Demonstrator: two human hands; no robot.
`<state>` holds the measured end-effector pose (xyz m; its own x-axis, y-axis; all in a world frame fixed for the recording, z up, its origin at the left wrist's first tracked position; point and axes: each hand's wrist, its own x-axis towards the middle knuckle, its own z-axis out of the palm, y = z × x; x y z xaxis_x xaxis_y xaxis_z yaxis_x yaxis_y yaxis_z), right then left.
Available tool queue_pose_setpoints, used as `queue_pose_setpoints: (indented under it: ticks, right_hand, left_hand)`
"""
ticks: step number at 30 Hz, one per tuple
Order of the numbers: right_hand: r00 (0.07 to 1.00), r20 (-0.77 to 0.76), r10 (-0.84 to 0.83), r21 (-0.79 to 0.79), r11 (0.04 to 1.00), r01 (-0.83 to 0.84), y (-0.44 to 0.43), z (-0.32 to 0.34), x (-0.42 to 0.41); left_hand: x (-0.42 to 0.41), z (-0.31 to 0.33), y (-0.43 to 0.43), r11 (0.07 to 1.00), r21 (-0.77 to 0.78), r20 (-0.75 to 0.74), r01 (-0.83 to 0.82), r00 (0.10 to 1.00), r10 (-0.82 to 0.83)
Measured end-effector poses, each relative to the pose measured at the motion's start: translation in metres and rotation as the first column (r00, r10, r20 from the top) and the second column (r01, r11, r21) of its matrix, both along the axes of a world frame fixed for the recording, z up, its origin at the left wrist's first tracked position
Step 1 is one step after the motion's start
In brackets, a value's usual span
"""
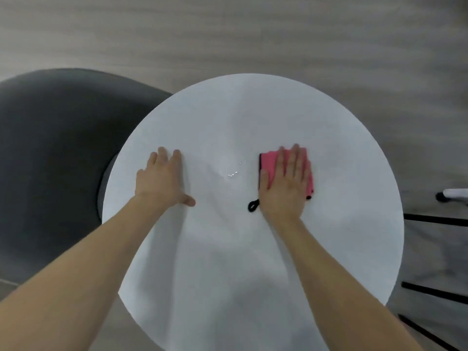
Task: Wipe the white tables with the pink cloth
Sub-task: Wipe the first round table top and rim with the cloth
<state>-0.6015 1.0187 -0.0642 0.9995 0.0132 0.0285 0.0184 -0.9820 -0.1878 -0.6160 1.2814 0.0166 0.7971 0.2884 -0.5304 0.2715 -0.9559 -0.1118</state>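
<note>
Pink cloth (269, 166), one, lies under the flat right hand (286, 184); left hand (162, 178) flat on one white table (243, 254).

no text, label, brand, number or sign can be read on the white table (253, 110) or the pink cloth (269, 164).

The table (253, 249) was seen smooth and glossy white; the cloth (268, 163) soft pink fabric; the floor (228, 34) matt wood.
</note>
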Motion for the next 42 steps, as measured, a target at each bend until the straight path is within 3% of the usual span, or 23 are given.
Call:
queue_pose_setpoints:
  ticks: [3,5,7,9,11,12,14,16,18,20,22,24,26,27,29,30,31,33,35,37,38,40,42]
  right_hand:
    - [0.785,-0.042,0.617,0.065,0.786,-0.615,0.065,0.006,-0.032]
    - [0.640,-0.045,0.767,0.019,0.642,-0.767,0.032,0.005,-0.007]
    - [0.799,-0.071,0.597,-0.043,0.799,-0.600,-0.028,-0.003,0.038]
    - [0.989,-0.075,0.124,-0.092,0.987,-0.131,-0.076,-0.001,0.075]
    - [0.978,-0.039,-0.203,-0.045,0.978,0.201,-0.051,0.001,0.075]
    - [0.983,0.010,-0.181,-0.010,0.983,0.181,-0.016,0.000,0.061]
    - [0.970,0.024,0.241,0.080,0.967,-0.242,0.060,0.000,0.015]
    - [0.706,-0.015,0.708,0.113,0.703,-0.702,0.093,0.008,-0.017]
    - [0.535,-0.009,0.845,0.027,0.535,-0.844,0.065,0.007,0.015]
    - [0.711,-0.040,0.702,-0.059,0.708,-0.703,0.012,-0.003,0.069]
    - [0.941,-0.040,0.336,-0.090,0.937,-0.338,-0.027,-0.002,0.112]
    - [0.999,0.001,0.039,-0.046,0.998,-0.039,-0.004,-0.001,0.114]
    - [0.982,0.003,0.191,0.004,0.982,-0.191,0.057,-0.004,0.077]
    - [0.889,-0.006,0.458,0.038,0.888,-0.458,0.083,-0.004,0.053]
    - [0.474,0.005,0.880,0.070,0.473,-0.879,0.102,0.000,0.029]
    - [0.313,0.023,0.950,0.049,0.311,-0.949,0.095,0.000,0.040]
    - [0.273,0.028,0.962,0.015,0.273,-0.962,0.082,-0.001,0.062]
    - [0.524,-0.023,0.851,-0.042,0.523,-0.851,0.047,-0.007,0.118]
    - [0.867,-0.019,0.498,-0.073,0.864,-0.498,0.021,-0.007,0.162]
    - [0.976,0.016,0.216,-0.032,0.976,-0.216,0.049,-0.005,0.155]
    - [0.972,0.036,0.231,-0.020,0.973,-0.231,0.083,-0.004,0.131]
    - [0.787,0.016,0.617,0.034,0.787,-0.617,0.150,-0.002,0.066]
    - [0.384,-0.032,0.923,0.064,0.386,-0.920,0.185,0.001,0.012]
  left_hand:
    - [-0.002,-0.005,0.006,0.999,-0.042,0.007,0.021,1.000,-0.021]
    - [-0.004,-0.007,0.007,0.999,-0.022,0.023,0.036,0.999,-0.036]
    - [-0.004,-0.008,0.008,0.999,-0.016,0.029,0.050,0.998,-0.049]
    - [-0.005,-0.011,0.009,0.999,-0.004,0.040,0.054,0.998,-0.054]
    - [-0.004,-0.010,0.009,0.999,-0.005,0.037,0.047,0.998,-0.047]
    - [-0.004,-0.010,0.009,0.999,-0.009,0.032,0.046,0.998,-0.046]
    - [-0.005,-0.009,0.010,0.999,-0.021,0.034,0.039,0.999,-0.038]
    - [-0.008,-0.007,0.010,0.999,-0.038,0.041,0.031,0.999,-0.029]
    - [-0.009,-0.007,0.011,0.999,-0.037,0.054,0.030,0.998,-0.028]
    - [-0.009,-0.007,0.012,0.999,-0.033,0.056,0.034,0.998,-0.032]
    - [-0.010,-0.009,0.013,0.999,-0.026,0.069,0.025,0.997,-0.023]
    - [-0.008,-0.008,0.012,0.999,-0.039,0.081,0.003,0.997,0.000]
    - [-0.007,-0.009,0.010,0.998,-0.049,0.087,-0.025,0.996,0.029]
    - [-0.008,-0.009,0.010,0.997,-0.059,0.091,-0.041,0.995,0.047]
    - [-0.009,-0.007,0.009,0.993,-0.097,0.098,-0.063,0.993,0.072]
    - [-0.011,-0.006,0.009,0.992,-0.107,0.092,-0.067,0.993,0.077]
    - [-0.012,-0.005,0.009,0.991,-0.109,0.088,-0.072,0.993,0.082]
    - [-0.014,-0.004,0.012,0.990,-0.125,0.082,-0.060,0.994,0.070]
    - [-0.014,-0.001,0.019,0.968,-0.226,0.098,-0.111,0.986,0.136]
    - [-0.019,0.001,0.031,0.925,-0.317,0.146,-0.212,0.952,0.268]
    - [-0.024,0.000,0.038,0.919,-0.314,0.169,-0.237,0.939,0.300]
    - [-0.036,-0.005,0.052,0.913,-0.303,0.177,-0.273,0.926,0.335]
    - [-0.049,-0.009,0.069,0.901,-0.290,0.130,-0.323,0.919,0.371]
